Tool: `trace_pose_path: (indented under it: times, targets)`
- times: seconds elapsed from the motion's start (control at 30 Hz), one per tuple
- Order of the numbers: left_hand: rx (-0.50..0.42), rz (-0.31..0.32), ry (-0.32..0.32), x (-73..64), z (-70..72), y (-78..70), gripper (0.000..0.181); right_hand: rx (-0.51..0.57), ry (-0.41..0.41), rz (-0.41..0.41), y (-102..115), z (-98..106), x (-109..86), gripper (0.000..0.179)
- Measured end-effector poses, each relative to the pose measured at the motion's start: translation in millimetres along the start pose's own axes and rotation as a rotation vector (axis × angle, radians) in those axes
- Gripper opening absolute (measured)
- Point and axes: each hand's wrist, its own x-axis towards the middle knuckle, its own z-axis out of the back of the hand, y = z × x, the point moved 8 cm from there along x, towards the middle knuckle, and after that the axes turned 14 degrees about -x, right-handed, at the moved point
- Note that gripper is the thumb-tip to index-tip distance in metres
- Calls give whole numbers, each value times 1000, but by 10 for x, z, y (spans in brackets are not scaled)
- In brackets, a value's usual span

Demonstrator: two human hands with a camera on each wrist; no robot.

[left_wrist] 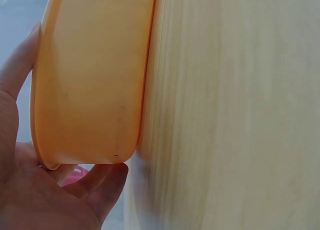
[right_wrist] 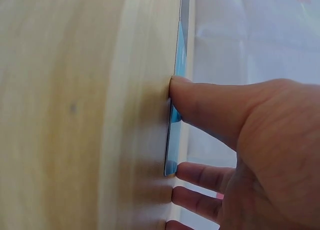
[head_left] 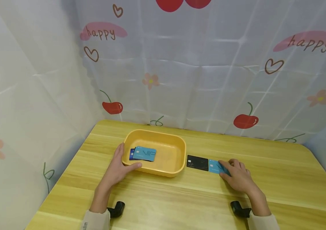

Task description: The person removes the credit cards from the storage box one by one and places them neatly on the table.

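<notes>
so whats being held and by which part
The left hand holds the yellow tray by its left end. The right hand touches the blue card beneath it; whether it grips, I can't tell.

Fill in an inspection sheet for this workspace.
Surface: wood-grain table.
Job's things: yellow tray holding a light blue VIP card overlapping a dark blue card; black card and second light blue card side by side, right of the tray.
Clutter: nothing seen.
Hands: left hand grips the tray's left end; right hand grips the second light blue card.
Cables: nothing seen.
Surroundings: pale sheet printed with cherries, flowers, hearts.
</notes>
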Motion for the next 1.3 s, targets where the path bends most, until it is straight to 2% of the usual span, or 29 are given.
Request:
trace_pose_path:
  times: [0.47, 0.8, 1.1, 1.3]
  targets:
    - [-4, -15, 2, 0, -7, -14, 120, -28, -6, 3, 6, 5, 0, 51]
    - [-4, -4, 0, -9, 5, 6, 119, 5, -20, 11, -9, 0, 0, 57]
    - [-1, -11, -2, -4, 4, 15, 119, 124, -60, 24, 0, 88, 22, 54]
    - [-14, -14, -3, -2, -4, 9, 120, 207, -103, -6, 74, 207, 28, 54]
